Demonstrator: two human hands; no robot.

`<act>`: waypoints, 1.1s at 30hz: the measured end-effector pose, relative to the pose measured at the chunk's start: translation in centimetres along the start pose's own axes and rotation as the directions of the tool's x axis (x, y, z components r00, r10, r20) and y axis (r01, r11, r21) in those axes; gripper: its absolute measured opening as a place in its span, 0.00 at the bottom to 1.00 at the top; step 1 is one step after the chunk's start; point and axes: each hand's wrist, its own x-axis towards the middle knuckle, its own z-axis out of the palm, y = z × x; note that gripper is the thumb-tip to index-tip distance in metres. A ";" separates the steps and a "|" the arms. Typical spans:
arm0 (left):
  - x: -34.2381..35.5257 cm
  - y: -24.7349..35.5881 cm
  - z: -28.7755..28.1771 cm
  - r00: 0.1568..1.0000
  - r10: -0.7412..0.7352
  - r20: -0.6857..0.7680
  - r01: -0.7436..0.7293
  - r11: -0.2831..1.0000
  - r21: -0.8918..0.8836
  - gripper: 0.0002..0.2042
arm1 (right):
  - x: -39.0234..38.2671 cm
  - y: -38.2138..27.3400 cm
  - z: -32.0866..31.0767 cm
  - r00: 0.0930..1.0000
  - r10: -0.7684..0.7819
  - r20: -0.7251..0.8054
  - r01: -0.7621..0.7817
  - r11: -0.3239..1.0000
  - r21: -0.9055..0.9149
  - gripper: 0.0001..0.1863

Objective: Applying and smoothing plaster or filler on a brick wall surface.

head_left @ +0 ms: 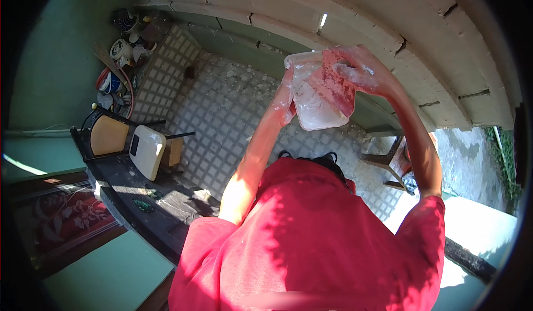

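Just past the red shirt [327, 228], the left hand [286, 97] pinches the left edge of a whitish rectangular container [316, 114], held up above the tiled floor [222, 111], while the right hand's grip [373, 72] is closed on a reddish cloth [340, 83] lying over the container's right part, with white smears on the skin. Farther off, a cream-seated chair [147, 151] stands at left, and buckets [114, 82] crowd the green wall [61, 61].
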 end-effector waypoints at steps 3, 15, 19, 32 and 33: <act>0.4 -0.6 -0.1 0.999 -0.052 0.009 0.052 0.999 0.011 0.43 | 0.2 -0.6 0.1 0.998 0.025 -0.059 -0.030 0.996 -0.088 0.28; 0.9 -1.0 0.1 0.998 -0.048 0.027 0.046 0.996 0.078 0.43 | -2.1 -4.2 -0.1 0.963 -0.205 0.173 0.239 0.948 -0.209 0.16; 1.2 -1.3 0.1 1.000 -0.009 -0.006 0.009 1.000 0.018 0.41 | -2.2 -2.6 0.4 0.973 -0.230 0.013 0.231 0.970 -0.072 0.19; 1.2 -2.4 0.0 0.996 0.057 -0.074 -0.065 0.992 -0.106 0.40 | -4.0 -4.1 0.1 0.982 -0.165 -0.096 0.144 0.970 -0.193 0.19; 0.9 -2.7 0.3 0.987 0.089 -0.131 -0.103 0.989 -0.106 0.40 | -3.7 -5.0 -0.6 0.998 0.004 -0.069 -0.018 0.980 -0.199 0.18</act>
